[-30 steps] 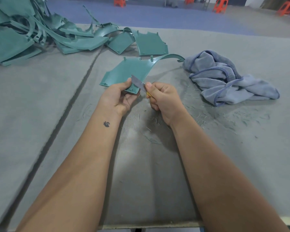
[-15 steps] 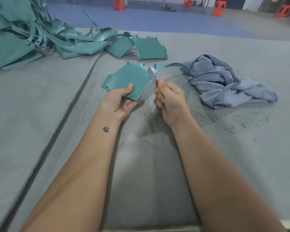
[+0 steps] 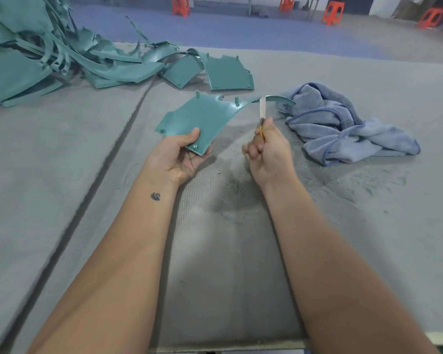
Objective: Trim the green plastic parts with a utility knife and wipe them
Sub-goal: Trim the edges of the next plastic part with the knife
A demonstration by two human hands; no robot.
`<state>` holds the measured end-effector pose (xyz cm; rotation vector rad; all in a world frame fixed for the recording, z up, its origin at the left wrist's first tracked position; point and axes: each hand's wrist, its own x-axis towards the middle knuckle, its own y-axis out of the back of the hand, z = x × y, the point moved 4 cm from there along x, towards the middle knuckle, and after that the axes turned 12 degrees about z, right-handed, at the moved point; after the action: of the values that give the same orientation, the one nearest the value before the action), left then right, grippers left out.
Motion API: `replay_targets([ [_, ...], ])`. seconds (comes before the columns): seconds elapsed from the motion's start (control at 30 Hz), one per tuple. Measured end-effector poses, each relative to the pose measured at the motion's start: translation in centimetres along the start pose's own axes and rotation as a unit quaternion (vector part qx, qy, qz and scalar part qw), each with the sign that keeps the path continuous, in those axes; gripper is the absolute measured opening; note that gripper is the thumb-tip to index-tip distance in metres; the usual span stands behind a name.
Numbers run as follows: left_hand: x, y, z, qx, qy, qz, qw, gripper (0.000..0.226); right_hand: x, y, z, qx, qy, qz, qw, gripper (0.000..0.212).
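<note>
Head view. Left hand (image 3: 175, 159) pinches near corner of green part (image 3: 202, 118), thumb on top, held above grey surface (image 3: 62, 154). Right hand (image 3: 269, 152), fist curled round utility knife (image 3: 262, 111), blade upright at the part's curved strip. Blue cloth (image 3: 343, 129) just right of part; pile of green parts (image 3: 62, 60) beyond it, to the left.
</note>
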<state>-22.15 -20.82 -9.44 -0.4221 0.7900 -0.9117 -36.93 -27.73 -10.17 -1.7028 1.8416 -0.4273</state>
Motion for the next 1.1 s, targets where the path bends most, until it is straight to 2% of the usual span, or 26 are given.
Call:
replay_targets([
  [0.2,-0.2,-0.1,0.1,-0.026,0.004,-0.005,1.0,0.011,0.2,0.5,-0.1,0.053,-0.027,0.025,0.998,0.036],
  [0.27,-0.3,-0.2,0.2,-0.057,0.005,-0.004,0.998,0.01,0.0,0.4,-0.3,0.067,-0.03,0.008,0.997,0.036],
  [0.37,-0.5,-0.5,0.2,-0.074,-0.003,0.002,0.997,0.009,-1.0,-0.5,-0.1,-0.057,0.024,-0.108,0.992,0.027],
  [0.47,-0.7,-0.6,0.2,-0.082,0.011,0.007,0.997,0.011,-2.8,-1.5,1.0,-0.238,0.071,-0.267,0.931,0.03],
  [0.53,-0.8,-0.6,0.2,-0.089,0.024,0.012,0.996,0.017,-3.2,-1.7,1.2,-0.282,0.077,-0.304,0.907,0.033],
  [0.7,-1.0,-0.6,0.3,-0.098,0.044,0.001,0.994,0.014,-3.2,-1.9,1.5,-0.339,0.116,-0.31,0.881,0.032],
  [0.83,-0.9,-0.4,0.4,-0.083,0.053,-0.002,0.995,0.013,-2.6,-1.7,1.3,-0.281,0.107,-0.248,0.921,0.03],
  [0.9,-1.0,-0.4,0.4,-0.081,0.051,-0.003,0.995,0.011,-2.5,-1.7,1.2,-0.263,0.106,-0.243,0.927,0.03],
  [1.03,-1.2,-0.5,0.4,-0.105,0.056,-0.005,0.993,0.015,-2.8,-1.8,1.6,-0.305,0.113,-0.299,0.897,0.031],
  [1.1,-1.2,-0.6,0.4,-0.093,0.061,-0.008,0.994,0.015,-2.7,-1.9,1.6,-0.317,0.122,-0.29,0.895,0.032],
])
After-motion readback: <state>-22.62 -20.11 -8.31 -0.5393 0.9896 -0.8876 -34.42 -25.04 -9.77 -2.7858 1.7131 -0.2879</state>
